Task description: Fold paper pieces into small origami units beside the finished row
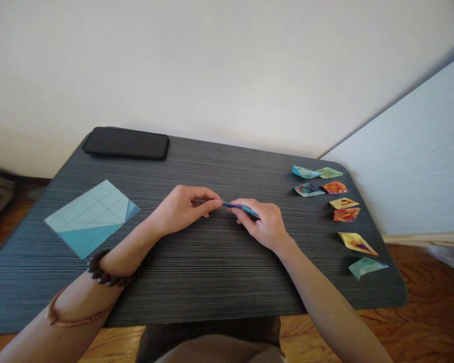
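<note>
Table [212, 282]: shows fine stripes.
Sheet [93, 206]: lies creased at left.
Phone [126, 143]: rests near far left corner.
Left hand [183, 206]: pinches strip [245, 207] by left end, thumb against finger.
Right hand [265, 222]: closes round strip's right end.
Folded papers [347, 215]: line right side.
Strip: spans hands, above table's middle.

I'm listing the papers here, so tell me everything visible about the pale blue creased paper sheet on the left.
The pale blue creased paper sheet is four-sided and looks thin, crossed by straight crease-like lines. Teal covers its near part and darker blue a small triangle at its right corner; whether these are folded flaps is hard to tell. It lies flat, cornerwise, on the dark streaked tabletop, left of the left hand, which does not touch it.
</note>
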Action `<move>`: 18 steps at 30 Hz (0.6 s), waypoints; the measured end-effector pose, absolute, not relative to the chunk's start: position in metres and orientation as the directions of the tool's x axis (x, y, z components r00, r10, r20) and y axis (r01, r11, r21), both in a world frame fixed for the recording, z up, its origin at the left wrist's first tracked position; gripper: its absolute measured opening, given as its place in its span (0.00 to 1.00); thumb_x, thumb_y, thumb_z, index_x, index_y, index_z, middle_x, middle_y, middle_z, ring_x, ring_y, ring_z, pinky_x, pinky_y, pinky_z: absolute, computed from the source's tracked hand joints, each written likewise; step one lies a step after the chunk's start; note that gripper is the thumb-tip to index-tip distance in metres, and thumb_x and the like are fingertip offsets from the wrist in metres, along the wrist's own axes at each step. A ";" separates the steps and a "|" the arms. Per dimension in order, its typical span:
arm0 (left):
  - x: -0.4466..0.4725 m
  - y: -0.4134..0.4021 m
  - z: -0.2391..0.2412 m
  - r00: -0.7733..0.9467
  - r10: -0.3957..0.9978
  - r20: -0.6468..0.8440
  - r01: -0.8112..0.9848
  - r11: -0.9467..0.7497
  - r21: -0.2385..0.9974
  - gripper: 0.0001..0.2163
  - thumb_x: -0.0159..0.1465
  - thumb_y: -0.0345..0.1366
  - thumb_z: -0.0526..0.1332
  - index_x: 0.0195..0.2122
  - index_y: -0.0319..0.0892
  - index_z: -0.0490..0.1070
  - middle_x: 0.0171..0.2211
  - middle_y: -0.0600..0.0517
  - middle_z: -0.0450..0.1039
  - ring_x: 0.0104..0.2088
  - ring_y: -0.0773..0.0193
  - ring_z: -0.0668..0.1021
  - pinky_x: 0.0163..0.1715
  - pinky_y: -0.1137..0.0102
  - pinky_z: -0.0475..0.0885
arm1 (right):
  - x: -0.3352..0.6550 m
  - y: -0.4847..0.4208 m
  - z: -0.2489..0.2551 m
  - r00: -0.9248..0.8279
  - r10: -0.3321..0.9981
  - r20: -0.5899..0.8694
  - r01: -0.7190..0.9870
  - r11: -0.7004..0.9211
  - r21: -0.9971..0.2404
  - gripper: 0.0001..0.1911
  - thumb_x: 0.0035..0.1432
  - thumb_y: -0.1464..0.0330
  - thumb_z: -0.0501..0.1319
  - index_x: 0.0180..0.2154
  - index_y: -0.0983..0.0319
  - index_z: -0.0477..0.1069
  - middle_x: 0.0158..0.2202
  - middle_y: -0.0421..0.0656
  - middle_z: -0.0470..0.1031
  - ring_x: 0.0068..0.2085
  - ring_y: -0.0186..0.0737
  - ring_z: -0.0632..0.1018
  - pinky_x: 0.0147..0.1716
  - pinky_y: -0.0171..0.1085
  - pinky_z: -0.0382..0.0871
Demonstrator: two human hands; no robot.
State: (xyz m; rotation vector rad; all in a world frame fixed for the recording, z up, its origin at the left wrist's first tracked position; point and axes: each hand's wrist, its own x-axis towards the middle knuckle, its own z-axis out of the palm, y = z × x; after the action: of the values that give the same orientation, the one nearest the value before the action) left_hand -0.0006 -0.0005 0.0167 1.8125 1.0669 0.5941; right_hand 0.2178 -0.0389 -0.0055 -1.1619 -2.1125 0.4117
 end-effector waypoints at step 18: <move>0.005 -0.002 0.014 0.525 0.847 -0.089 0.248 -0.053 0.967 0.11 0.64 0.42 0.57 0.36 0.38 0.69 0.30 0.50 0.75 0.27 0.67 0.77 0.26 0.73 0.75 | 0.216 -0.040 -0.003 -0.348 0.833 0.431 0.620 0.549 -0.561 0.10 0.62 0.65 0.57 0.44 0.58 0.71 0.30 0.38 0.80 0.27 0.31 0.79 0.30 0.30 0.70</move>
State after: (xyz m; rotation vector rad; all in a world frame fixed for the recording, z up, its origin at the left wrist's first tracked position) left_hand 0.0045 -0.0020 0.0142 1.5912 0.9594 0.6357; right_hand 0.2159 -0.0404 -0.0033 -1.1652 -2.0881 0.3927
